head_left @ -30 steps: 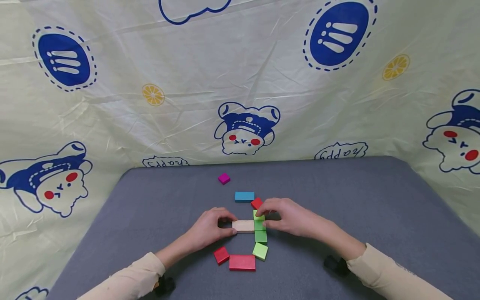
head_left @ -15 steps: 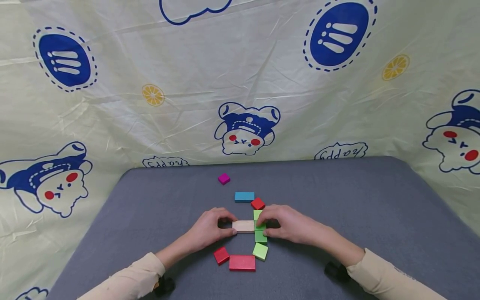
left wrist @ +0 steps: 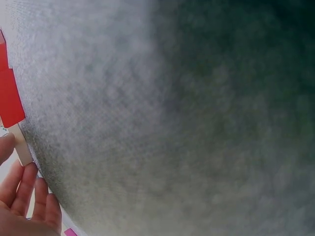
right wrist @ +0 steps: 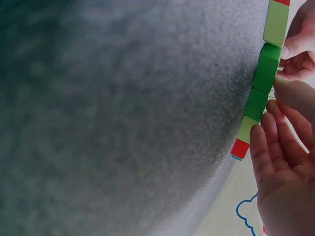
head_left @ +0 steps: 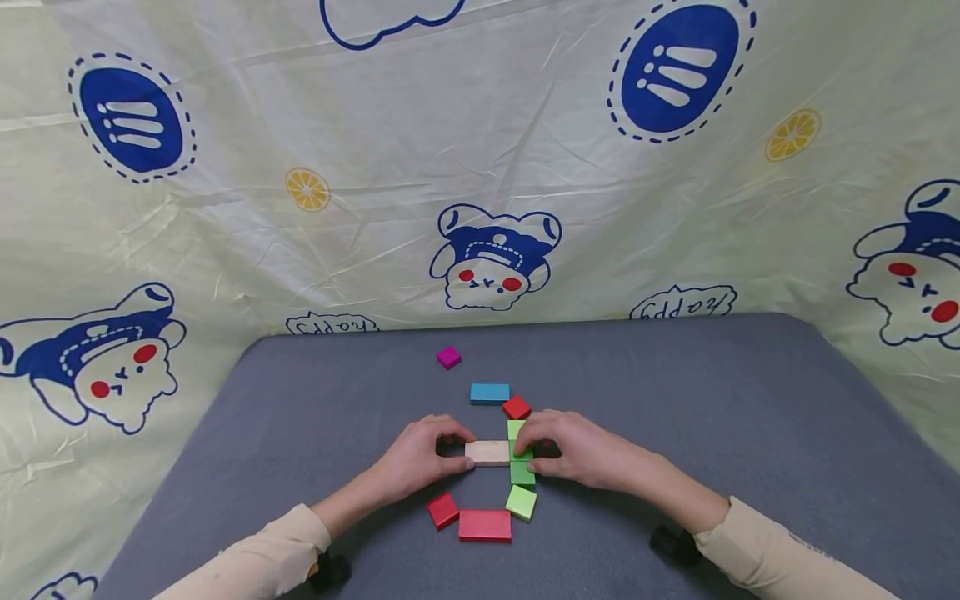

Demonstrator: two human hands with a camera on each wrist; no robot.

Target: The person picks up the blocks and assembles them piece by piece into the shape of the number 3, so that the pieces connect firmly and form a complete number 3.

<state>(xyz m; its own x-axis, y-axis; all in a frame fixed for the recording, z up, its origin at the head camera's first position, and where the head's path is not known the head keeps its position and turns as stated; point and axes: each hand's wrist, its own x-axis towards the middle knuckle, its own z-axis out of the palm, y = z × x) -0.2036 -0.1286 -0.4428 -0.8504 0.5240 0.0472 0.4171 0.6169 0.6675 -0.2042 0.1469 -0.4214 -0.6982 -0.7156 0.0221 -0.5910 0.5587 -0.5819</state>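
Note:
In the head view, my left hand (head_left: 426, 452) pinches the left end of a pale wooden block (head_left: 487, 452) between thumb and forefinger. The block's right end meets a column of green blocks. My right hand (head_left: 581, 450) curls its thumb and forefinger about the upper dark green block (head_left: 522, 457), partly covering it. Below it lies a second dark green block (head_left: 522, 473), close to the thumb. Light green blocks stand at the column's top (head_left: 514, 429) and bottom (head_left: 521, 503), the lower one turned slightly. The right wrist view shows the fingers along the dark green blocks (right wrist: 267, 68).
A red square block (head_left: 517, 407) and a blue block (head_left: 490, 394) lie beyond the column. Nearer are a long red block (head_left: 484, 526) and a tilted small red one (head_left: 442, 511). A magenta block (head_left: 449, 357) sits apart on the grey table (head_left: 675, 383), before a printed curtain (head_left: 375, 250).
My right hand has moved nearer along the column, from the upper light green block to the dark green ones. The left hand and the wooden block stay where they were.

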